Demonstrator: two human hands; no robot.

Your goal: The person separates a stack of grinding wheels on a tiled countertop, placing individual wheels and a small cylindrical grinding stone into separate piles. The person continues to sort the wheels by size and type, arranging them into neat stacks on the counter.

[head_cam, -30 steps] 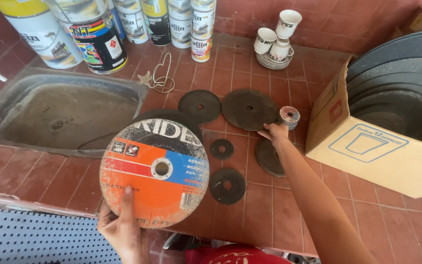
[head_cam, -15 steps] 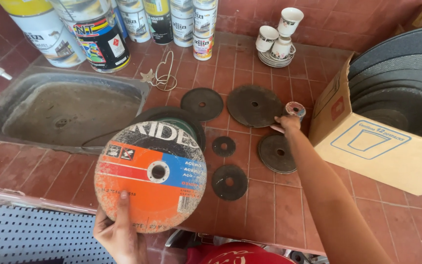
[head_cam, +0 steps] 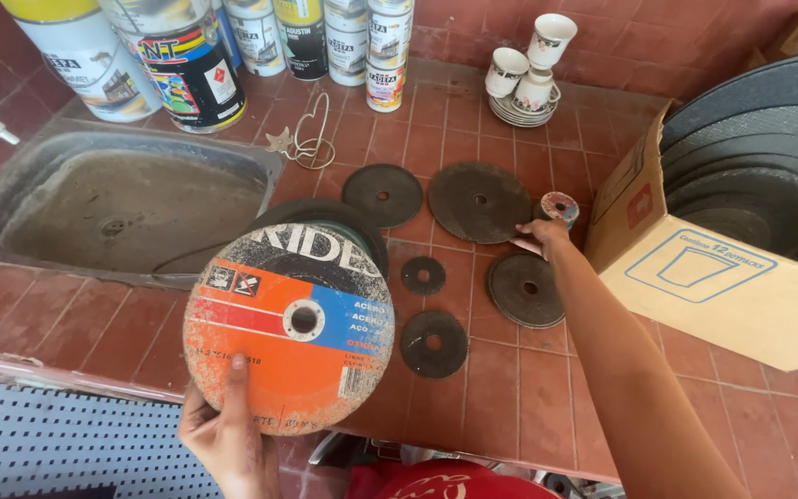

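My left hand [head_cam: 225, 432] grips the lower edge of a large cutting disc [head_cam: 290, 325] with an orange, red and blue label, held upright over the tiled counter; more discs are stacked behind it. My right hand [head_cam: 544, 235] reaches across the counter, fingertips touching the edge of a big dark disc [head_cam: 478, 201], next to a small flap wheel [head_cam: 560, 207]. Other dark discs lie flat: one at the back [head_cam: 381, 194], a medium one [head_cam: 525, 289] below my right hand, a small one [head_cam: 423, 274] and another [head_cam: 433, 343] near the front.
A dusty metal sink [head_cam: 113, 208] is set in the counter at left. Paint cans [head_cam: 191, 65] line the back wall. Stacked cups on saucers [head_cam: 528, 79] stand at the back. A cardboard box [head_cam: 704, 268] of large discs fills the right. A wire hook [head_cam: 308, 139] lies near the cans.
My left hand has lowered the labelled disc slightly and shifted it left. My right hand has stayed at the big dark disc beside the flap wheel.
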